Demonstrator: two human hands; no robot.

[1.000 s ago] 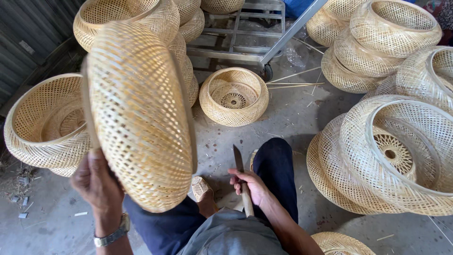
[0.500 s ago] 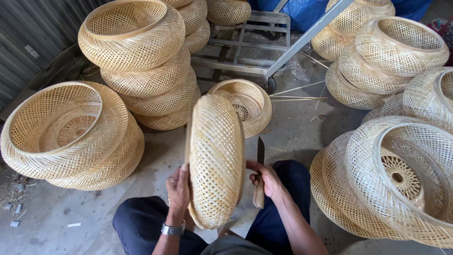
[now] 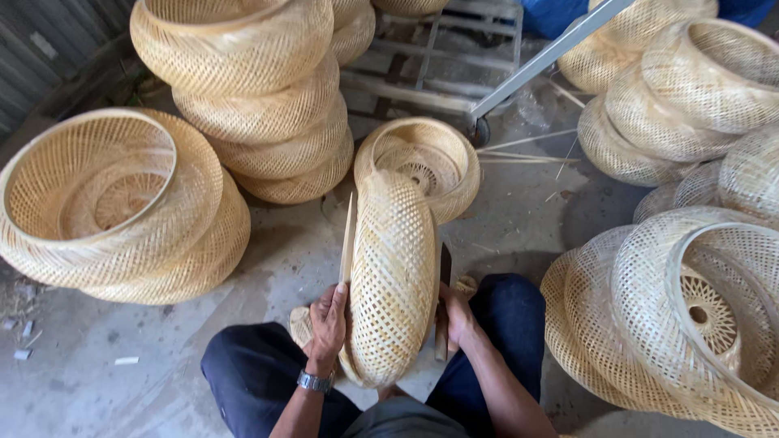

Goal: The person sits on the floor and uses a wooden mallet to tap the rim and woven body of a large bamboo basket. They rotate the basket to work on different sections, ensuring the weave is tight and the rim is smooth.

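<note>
Now the basket (image 3: 393, 276) stands on edge between the knees, lower and nearer than a second ago; work is on its rim. Left hand (image 3: 329, 320) closed on a bamboo strip (image 3: 347, 239) beside it. Right hand (image 3: 456, 312) wrapped around a knife (image 3: 442, 320), touching the basket. Surrounding stacked baskets (image 3: 260, 105) are empty.

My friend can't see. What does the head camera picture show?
A seated person holds a woven bamboo basket on its edge between their knees, the left hand at its rim and the right hand holding a knife against its other side. Stacks of similar baskets stand around on the concrete floor.
</note>
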